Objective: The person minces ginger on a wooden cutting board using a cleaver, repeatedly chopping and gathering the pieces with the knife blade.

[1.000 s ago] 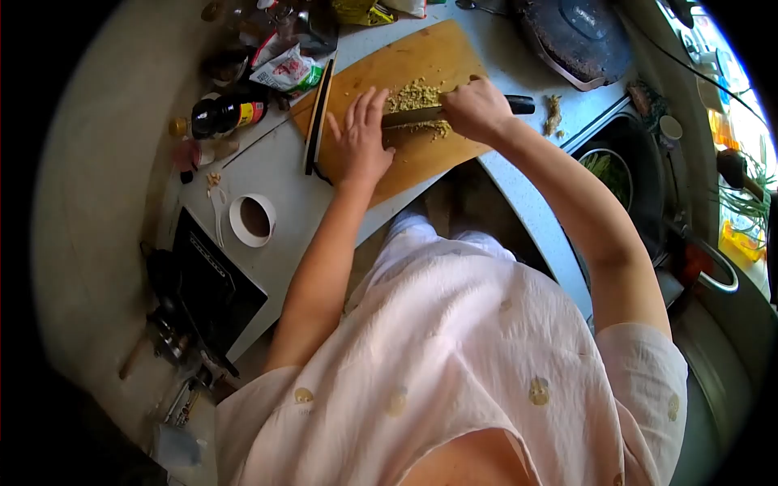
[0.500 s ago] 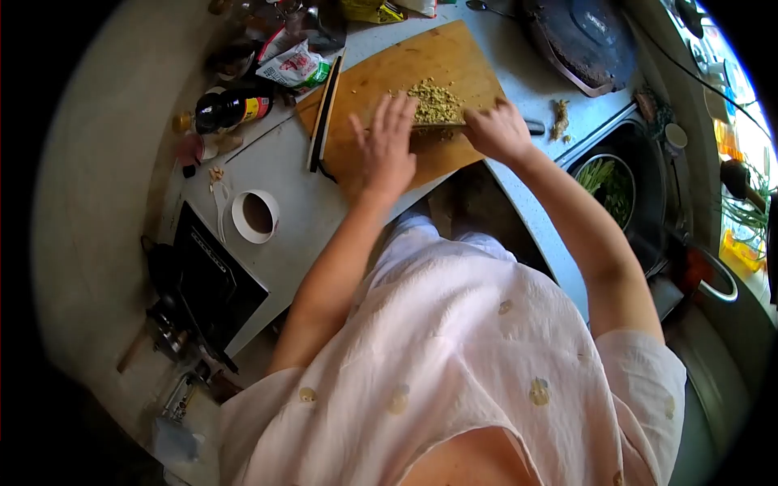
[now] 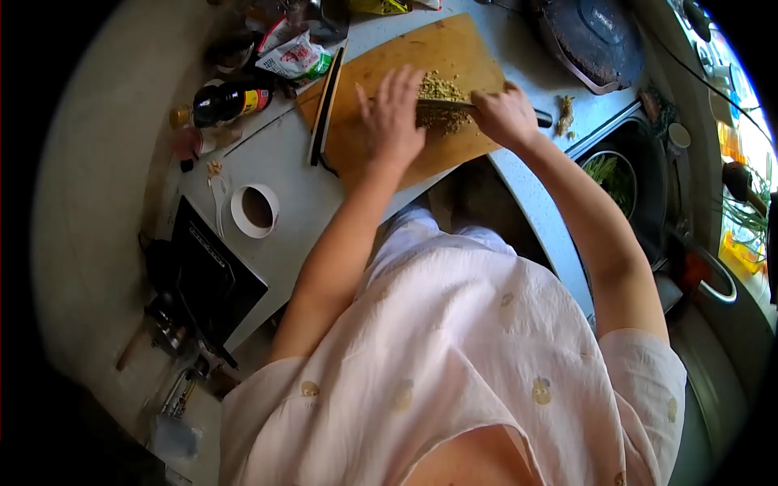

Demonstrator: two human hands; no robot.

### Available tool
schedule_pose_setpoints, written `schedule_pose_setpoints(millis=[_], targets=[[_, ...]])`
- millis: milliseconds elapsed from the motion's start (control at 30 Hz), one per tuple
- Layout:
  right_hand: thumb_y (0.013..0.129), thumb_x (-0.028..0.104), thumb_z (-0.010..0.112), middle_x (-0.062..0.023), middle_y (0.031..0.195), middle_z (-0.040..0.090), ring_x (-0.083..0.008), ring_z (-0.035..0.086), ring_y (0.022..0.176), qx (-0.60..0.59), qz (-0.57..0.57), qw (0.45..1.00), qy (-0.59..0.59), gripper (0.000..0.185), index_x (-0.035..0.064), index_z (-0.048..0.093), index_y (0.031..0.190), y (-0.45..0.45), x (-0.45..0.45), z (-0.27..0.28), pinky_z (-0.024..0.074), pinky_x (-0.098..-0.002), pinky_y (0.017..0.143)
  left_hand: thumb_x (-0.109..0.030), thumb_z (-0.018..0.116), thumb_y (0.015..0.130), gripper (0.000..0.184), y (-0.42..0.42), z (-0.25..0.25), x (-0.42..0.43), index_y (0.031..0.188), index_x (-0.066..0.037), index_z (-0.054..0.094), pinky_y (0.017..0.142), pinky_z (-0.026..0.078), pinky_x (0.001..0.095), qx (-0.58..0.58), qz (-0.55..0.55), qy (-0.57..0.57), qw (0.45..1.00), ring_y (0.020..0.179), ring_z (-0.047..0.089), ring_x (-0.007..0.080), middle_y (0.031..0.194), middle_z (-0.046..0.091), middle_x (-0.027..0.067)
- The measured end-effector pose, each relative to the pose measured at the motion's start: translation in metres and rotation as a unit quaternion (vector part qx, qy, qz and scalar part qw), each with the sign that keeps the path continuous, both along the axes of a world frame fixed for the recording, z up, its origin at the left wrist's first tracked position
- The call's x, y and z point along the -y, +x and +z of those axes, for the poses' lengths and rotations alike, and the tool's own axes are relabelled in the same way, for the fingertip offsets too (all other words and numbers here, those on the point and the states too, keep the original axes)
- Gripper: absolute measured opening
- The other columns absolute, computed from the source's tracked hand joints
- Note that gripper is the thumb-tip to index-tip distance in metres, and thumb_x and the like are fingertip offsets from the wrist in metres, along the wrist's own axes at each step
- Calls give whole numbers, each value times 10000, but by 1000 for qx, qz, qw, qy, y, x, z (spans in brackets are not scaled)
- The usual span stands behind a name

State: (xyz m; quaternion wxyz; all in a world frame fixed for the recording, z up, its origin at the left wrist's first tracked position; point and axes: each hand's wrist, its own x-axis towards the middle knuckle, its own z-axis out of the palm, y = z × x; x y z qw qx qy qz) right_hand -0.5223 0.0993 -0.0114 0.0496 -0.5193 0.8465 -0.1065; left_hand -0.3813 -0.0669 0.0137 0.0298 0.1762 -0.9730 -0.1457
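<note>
My right hand (image 3: 505, 116) is closed round a kitchen knife (image 3: 446, 104), with the end of its black handle sticking out to the right. The blade lies crosswise over a pile of finely chopped yellow-green bits (image 3: 440, 84) whose exact kind I cannot make out. Some bits show on the near side of the blade too. My left hand (image 3: 395, 121) is open, fingers stretched out, over the wooden cutting board (image 3: 454, 40) beside the blade's tip. Whether its fingertips touch the blade is unclear. A pair of chopsticks (image 3: 331, 101) lies along the board's left edge.
A white cup of brown liquid (image 3: 256, 212) and a white spoon (image 3: 219, 202) stand left. Behind them lies a dark sauce bottle (image 3: 231, 102) near a seasoning bag (image 3: 297, 61). A dark lidded pan (image 3: 587, 40), a ginger-like piece (image 3: 566, 116) and a sink with greens (image 3: 609, 180) are right.
The knife has moved away from me, from the near side of the pile onto it. More bits now show on the near side of the blade. My left hand stays spread beside it.
</note>
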Motion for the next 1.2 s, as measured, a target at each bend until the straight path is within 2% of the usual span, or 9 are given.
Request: schedule_pose_setpoints(millis=[33, 100, 233, 433, 500, 667, 867, 1000, 1200], targets=[[860, 291, 616, -121, 700, 674, -298, 659, 662, -16, 16, 994, 104, 192, 115, 646, 791, -2, 22, 23, 469, -404, 853, -166, 863, 652, 959, -1, -9, 15, 1457, -262, 349, 1169, 99, 644, 21, 37, 15, 999, 1430, 302, 219, 1525, 352, -37], [868, 272, 608, -113, 705, 673, -291, 659, 691, -14, 48, 983, 178, 192, 117, 649, 763, -17, 43, 39, 452, -395, 864, -166, 855, 671, 959, -1, -15, 33, 1464, -267, 325, 1166, 80, 654, 1, 16, 12, 1000, 1429, 305, 235, 1520, 361, -27], [865, 389, 639, -84, 636, 649, -297, 650, 645, 10, -1, 999, 33, 267, 131, 662, 801, -19, 9, 9, 474, -402, 795, -192, 863, 668, 959, -15, 3, 7, 1467, -251, 334, 1179, 74, 638, 24, -11, 0, 1000, 1433, 301, 226, 1525, 356, -31], [859, 345, 641, -74, 685, 675, -282, 664, 707, -30, 29, 994, 104, 211, 144, 689, 817, -29, 46, 37, 452, -388, 859, -41, 815, 668, 918, -11, -14, 38, 1446, -242, 373, 1183, 37, 635, -9, 28, 11, 1000, 1429, 317, 217, 1487, 417, 1], [855, 343, 646, -74, 705, 682, -279, 666, 721, -22, 37, 988, 146, 207, 145, 696, 820, -32, 55, 47, 442, -385, 885, -185, 865, 675, 981, -13, -10, 40, 1483, -255, 314, 1178, 78, 634, 2, 20, 9, 1000, 1430, 311, 218, 1519, 368, -26], [851, 403, 661, -84, 676, 667, -281, 666, 713, -4, -9, 1000, -4, 264, 143, 681, 813, -37, 11, 0, 490, -410, 772, -244, 864, 679, 943, -33, 1, 15, 1468, -254, 348, 1195, 65, 609, -13, -22, -22, 999, 1430, 306, 215, 1518, 372, -16], [847, 323, 650, -93, 674, 658, -289, 635, 699, -32, 58, 992, 109, 213, 115, 673, 807, -55, 67, 42, 439, -373, 844, -201, 857, 671, 930, -27, -21, 47, 1457, -251, 362, 1167, 89, 651, -19, 31, -1, 999, 1416, 331, 230, 1488, 403, -12], [876, 457, 640, -58, 692, 678, -259, 677, 691, 7, 31, 997, 72, 306, 157, 665, 819, -59, 29, 12, 485, -391, 805, -180, 838, 689, 884, -39, 0, 16, 1443, -247, 382, 1168, 78, 660, -37, 2, -1, 999, 1417, 328, 239, 1487, 405, -7], [869, 364, 639, -114, 709, 672, -325, 666, 711, 23, 12, 984, 175, 276, 100, 703, 819, -37, 64, 40, 524, -436, 688, -167, 861, 654, 923, -24, -16, 48, 1434, -254, 375, 1144, 102, 683, -14, 31, 8, 999, 1368, 384, 257, 1455, 433, -15]])
